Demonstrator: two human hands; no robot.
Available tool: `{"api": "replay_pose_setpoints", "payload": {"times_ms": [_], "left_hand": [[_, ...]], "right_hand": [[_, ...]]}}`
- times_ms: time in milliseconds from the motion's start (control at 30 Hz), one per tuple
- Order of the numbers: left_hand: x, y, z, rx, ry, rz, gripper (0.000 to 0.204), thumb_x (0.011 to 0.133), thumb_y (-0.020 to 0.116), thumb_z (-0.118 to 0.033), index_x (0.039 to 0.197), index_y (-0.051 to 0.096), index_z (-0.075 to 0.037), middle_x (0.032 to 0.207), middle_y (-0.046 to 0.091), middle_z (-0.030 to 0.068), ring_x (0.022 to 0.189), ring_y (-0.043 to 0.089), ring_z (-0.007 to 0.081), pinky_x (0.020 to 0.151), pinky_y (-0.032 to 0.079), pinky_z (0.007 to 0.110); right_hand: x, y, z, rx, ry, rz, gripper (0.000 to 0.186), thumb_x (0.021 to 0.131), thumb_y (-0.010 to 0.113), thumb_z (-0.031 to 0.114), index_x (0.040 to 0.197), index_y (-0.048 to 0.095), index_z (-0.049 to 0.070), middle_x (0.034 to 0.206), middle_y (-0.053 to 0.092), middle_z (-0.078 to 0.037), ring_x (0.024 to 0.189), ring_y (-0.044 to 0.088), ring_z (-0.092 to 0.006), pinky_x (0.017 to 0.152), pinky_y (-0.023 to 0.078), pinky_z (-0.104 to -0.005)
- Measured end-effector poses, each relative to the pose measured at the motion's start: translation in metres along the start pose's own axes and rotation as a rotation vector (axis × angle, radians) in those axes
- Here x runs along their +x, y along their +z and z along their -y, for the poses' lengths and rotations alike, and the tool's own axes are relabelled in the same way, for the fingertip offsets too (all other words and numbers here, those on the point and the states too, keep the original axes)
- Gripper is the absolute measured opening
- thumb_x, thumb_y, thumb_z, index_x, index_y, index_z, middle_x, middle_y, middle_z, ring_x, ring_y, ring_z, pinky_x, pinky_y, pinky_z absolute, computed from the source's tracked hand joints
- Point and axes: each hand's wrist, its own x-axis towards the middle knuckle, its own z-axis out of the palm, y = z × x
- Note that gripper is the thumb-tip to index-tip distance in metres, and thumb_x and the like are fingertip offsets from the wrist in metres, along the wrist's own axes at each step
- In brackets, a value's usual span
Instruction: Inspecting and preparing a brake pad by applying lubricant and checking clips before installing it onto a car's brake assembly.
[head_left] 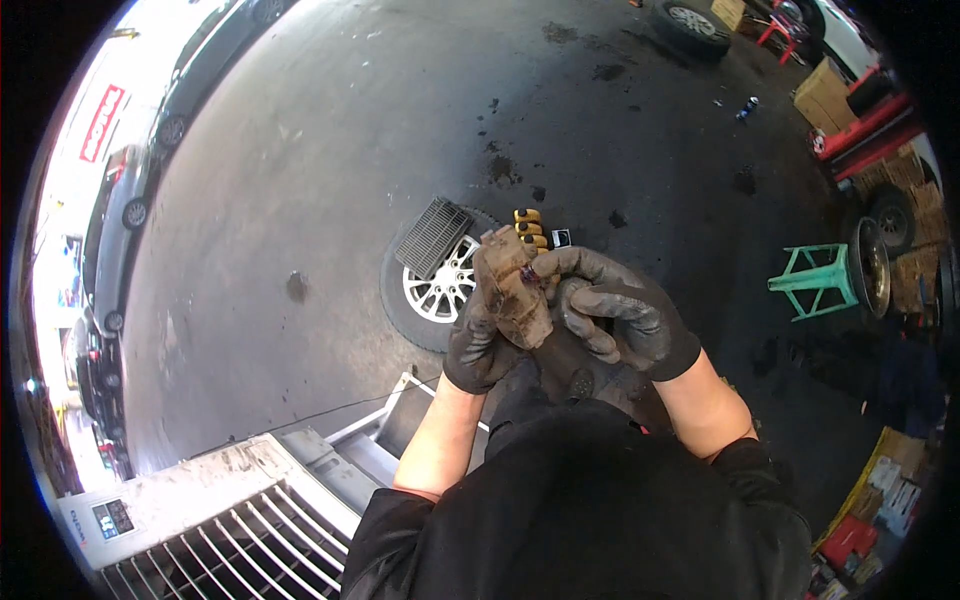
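My left hand (480, 335), in a dirty grey glove, is closed around a grimy brown metal part resembling a brake caliper (515, 290), held upright before me. My gloved right hand (625, 315) is at its right side, forefinger touching a small dark purplish spot on the part, other fingers curled; whatever they hold is unclear. Beyond, a wheel with silver rim (420, 305) lies on the floor with a dark mesh tray (432, 235) on it. Yellow-and-black objects (527, 220) are partly hidden behind the part, beside a small square item (562, 238).
A white metal unit with a grille (200, 480) fills the lower left. Parked cars (135, 210) line the left. On the right stand a green stool (810, 280), cardboard boxes (822, 95) and red equipment (855, 140). A tyre (690, 28) lies at the back.
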Motion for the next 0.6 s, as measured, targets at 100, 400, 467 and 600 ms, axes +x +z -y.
{"api": "replay_pose_setpoints", "payload": {"times_ms": [100,400,467,600], "left_hand": [[-0.007,0.025,0.003,0.014,-0.023,0.044,0.107,0.081,0.084,-0.051,0.159,0.028,-0.005,0.148,0.051,0.0114,0.135,0.055,0.0267,0.114,0.049,0.043],[-0.022,0.07,0.017,0.226,0.086,0.084,0.107,0.079,0.086,-0.052,0.157,0.03,-0.005,0.144,0.053,0.0091,0.131,0.058,0.0237,0.11,0.051,0.04],[-0.025,0.075,0.019,0.28,0.092,0.109,0.109,0.077,0.088,-0.05,0.157,0.03,-0.005,0.146,0.051,0.0087,0.134,0.055,0.0234,0.112,0.049,0.041],[-0.03,0.086,0.02,0.288,0.106,0.111,0.109,0.076,0.091,-0.047,0.156,0.031,-0.006,0.149,0.049,0.0086,0.136,0.052,0.0236,0.114,0.048,0.041]], "right_hand": [[-0.029,0.014,0.008,-0.043,-0.039,-0.02,0.045,0.1,0.061,0.014,0.14,0.052,-0.004,0.072,0.056,0.0,0.051,0.044,-0.0029,0.049,0.035,-0.0171],[-0.078,0.039,0.009,-0.251,-0.25,-0.016,0.054,0.096,0.066,0.016,0.145,0.053,-0.001,0.079,0.058,0.004,0.054,0.044,-0.0008,0.05,0.034,-0.0167],[-0.084,0.045,0.012,-0.168,-0.184,-0.018,0.056,0.095,0.066,0.015,0.147,0.051,-0.002,0.076,0.057,0.004,0.053,0.043,-0.0007,0.05,0.034,-0.0169],[-0.092,0.042,0.01,-0.087,-0.178,0.051,0.058,0.095,0.067,0.017,0.148,0.051,-0.001,0.078,0.059,0.004,0.051,0.042,-0.0006,0.049,0.034,-0.0162]]}}
